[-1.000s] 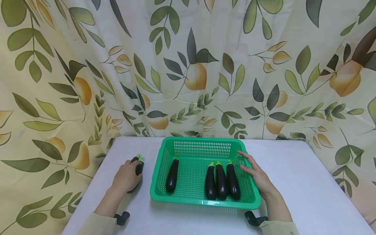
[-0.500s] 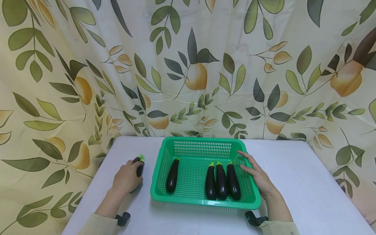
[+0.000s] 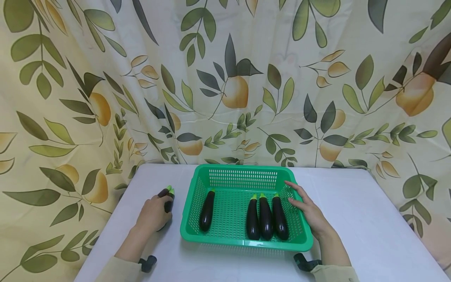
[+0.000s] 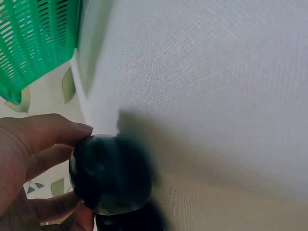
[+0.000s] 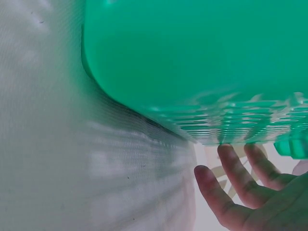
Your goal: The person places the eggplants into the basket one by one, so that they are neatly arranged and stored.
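Where leaf-print curtain [image 3: 225, 78] hangs, white table [image 3: 352, 219] stands.

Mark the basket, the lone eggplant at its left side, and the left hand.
basket [image 3: 246, 245]: head view, near rim.
lone eggplant [image 3: 206, 211]: head view, mid body.
left hand [image 3: 152, 214]: head view, back of hand.

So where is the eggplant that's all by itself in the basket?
In the head view, the lone eggplant lies in the left part of the green basket, apart from the three eggplants side by side on the right.
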